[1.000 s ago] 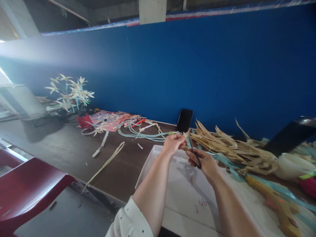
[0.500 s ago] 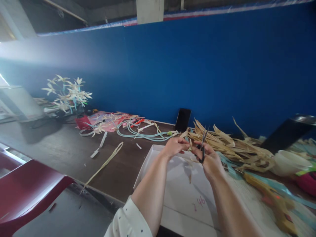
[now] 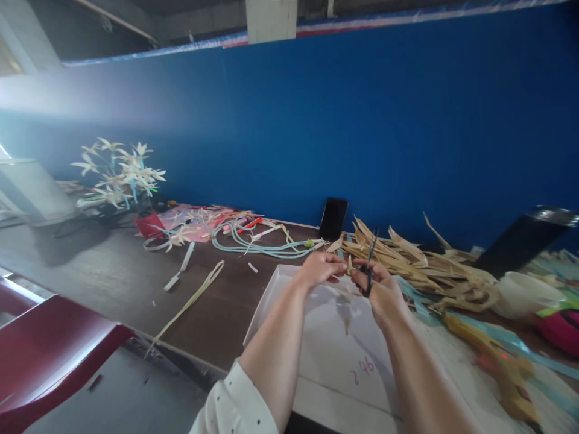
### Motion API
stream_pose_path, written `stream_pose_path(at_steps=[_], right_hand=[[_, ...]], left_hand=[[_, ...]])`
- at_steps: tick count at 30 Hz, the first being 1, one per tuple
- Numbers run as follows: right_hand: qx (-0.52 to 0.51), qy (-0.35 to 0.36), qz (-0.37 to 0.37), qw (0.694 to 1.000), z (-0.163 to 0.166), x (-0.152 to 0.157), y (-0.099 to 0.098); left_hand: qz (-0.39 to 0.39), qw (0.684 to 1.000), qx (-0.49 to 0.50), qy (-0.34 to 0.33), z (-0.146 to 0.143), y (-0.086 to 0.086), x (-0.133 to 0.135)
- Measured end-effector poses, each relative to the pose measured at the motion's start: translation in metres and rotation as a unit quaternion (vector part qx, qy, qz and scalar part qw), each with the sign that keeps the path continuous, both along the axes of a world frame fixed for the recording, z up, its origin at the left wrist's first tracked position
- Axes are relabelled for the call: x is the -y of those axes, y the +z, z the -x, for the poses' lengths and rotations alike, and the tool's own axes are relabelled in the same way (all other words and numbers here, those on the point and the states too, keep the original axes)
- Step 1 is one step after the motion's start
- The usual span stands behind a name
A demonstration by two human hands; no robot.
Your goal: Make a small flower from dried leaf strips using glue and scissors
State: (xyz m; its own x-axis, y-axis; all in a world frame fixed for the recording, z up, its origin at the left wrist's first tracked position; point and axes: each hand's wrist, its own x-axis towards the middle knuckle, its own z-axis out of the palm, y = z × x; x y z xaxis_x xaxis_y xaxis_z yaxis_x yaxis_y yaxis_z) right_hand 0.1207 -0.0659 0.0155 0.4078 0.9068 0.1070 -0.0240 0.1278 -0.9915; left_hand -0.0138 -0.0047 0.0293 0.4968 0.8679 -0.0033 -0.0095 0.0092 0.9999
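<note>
My left hand [image 3: 319,269] is closed in a pinch on a small straw-coloured leaf piece [image 3: 348,265] over a shallow white box [image 3: 289,313]. My right hand [image 3: 380,289] meets it from the right and grips small black scissors [image 3: 370,259], blades pointing up. Both hands touch at the fingertips above the far end of the box. A small scrap of leaf [image 3: 346,324] lies on the box floor below them.
A heap of dried leaves [image 3: 420,265] lies behind the hands, a black phone [image 3: 333,219] leans on the blue wall, light blue strips [image 3: 257,241] and leaf flowers [image 3: 120,175] lie to the left. A white bowl [image 3: 520,292] and a glue gun [image 3: 493,361] sit right. A red chair [image 3: 54,355] stands lower left.
The scissors turned from pointing down across my palm to blades up. Both hands drew closer together, and the view drifted slightly right.
</note>
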Motion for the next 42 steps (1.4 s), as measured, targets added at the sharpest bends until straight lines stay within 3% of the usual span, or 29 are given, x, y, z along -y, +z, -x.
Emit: stream_pose_path(at_steps=[10,20,34,42], right_hand=[[0.008,-0.001,0.006,1.0,-0.001,0.0,-0.003],[-0.081,0.023,0.022,0.996,0.002,-0.001,-0.002],[-0.089,0.059,0.022,0.994,0.002,0.0,-0.002],[-0.085,0.068,0.009,0.994,0.003,0.0,-0.002]], left_hand=[[0.003,0.999,0.027,0.022,-0.005,0.003,0.004],[0.02,0.998,0.042,0.039,-0.009,0.004,0.006],[0.015,0.998,0.031,0.06,-0.011,0.003,0.006],[0.013,0.998,0.034,0.058,-0.015,-0.005,-0.001]])
